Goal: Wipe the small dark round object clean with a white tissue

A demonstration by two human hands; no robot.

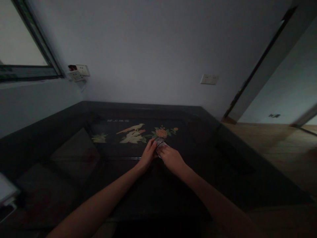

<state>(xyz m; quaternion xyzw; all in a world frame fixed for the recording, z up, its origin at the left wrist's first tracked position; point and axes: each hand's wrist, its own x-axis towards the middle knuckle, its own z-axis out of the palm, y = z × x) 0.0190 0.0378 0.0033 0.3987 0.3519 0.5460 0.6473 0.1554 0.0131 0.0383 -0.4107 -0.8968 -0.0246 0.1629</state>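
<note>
Both of my hands meet above the middle of the dark glossy table (158,195). Between them is a small shiny, silvery-grey thing (160,141) with dark lines across it; its kind is too dim to make out. My left hand (149,152) wraps round its left side, fingers closed. From the right, my right hand (170,156) presses bent fingers on the near part of the same thing. The fingers hide much of its lower half. Just beyond it lies a flower-and-bird picture (133,134) set in the tabletop.
A wall socket (209,79) sits above the table's back edge, and more sockets (78,73) are at the left corner by the window (22,36). A white object (7,190) stands at the left edge. Wooden floor (267,142) shows at right.
</note>
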